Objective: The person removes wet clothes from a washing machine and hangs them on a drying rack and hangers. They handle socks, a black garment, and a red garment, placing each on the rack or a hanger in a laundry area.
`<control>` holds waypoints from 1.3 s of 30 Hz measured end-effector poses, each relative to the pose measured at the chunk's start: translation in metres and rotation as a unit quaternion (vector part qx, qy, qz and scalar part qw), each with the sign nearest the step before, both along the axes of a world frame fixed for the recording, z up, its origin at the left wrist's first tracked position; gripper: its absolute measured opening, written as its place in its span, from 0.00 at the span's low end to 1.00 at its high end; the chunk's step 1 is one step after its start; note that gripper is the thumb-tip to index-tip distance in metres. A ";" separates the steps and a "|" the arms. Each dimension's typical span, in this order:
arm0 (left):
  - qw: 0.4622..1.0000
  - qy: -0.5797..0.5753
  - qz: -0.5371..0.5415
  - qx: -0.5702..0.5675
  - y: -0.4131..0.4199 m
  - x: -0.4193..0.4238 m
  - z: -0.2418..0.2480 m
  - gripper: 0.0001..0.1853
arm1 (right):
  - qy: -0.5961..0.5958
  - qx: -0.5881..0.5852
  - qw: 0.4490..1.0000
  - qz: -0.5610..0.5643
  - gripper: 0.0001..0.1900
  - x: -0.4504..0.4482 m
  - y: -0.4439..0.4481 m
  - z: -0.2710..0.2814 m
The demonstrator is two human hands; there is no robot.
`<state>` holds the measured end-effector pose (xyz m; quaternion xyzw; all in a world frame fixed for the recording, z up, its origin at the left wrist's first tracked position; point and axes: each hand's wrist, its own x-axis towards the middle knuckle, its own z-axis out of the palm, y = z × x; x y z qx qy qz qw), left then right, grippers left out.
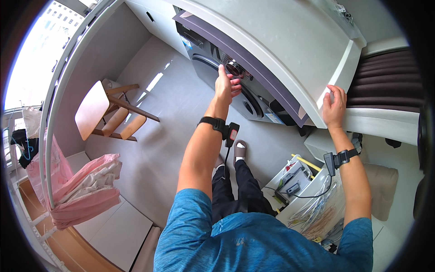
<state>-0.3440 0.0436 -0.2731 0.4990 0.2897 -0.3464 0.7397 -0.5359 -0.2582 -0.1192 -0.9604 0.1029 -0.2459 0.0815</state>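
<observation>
My left hand (pixel 227 85) is reached out in front of a dark grey front-loading Haier washing machine (pixel 217 73), with the fingers apart and nothing held. Just beyond its fingers is the machine's round control knob (pixel 233 68); whether they touch cannot be told. Below the knob is the round door, partly hidden by the hand. My right hand (pixel 335 105) has its fingers curled over the corner of the white countertop (pixel 289 40) above the machine. A dark purple-grey panel (pixel 244 54) runs under the countertop's front edge. Each wrist wears a black strap with a small cabled device.
A wooden folding step stool (pixel 119 110) stands on the grey floor (pixel 163 119). Pink cloth (pixel 88 190) hangs from a rail at left. By my right leg is a white drawer unit (pixel 299 204) holding hangers and small items. Dark pleated fabric (pixel 387 80) lies right of the countertop.
</observation>
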 end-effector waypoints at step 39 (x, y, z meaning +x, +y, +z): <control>0.837 -0.382 -0.158 0.359 0.136 -0.210 -0.193 0.27 | -0.028 -0.038 0.999 0.021 0.12 -0.005 -0.010 -0.009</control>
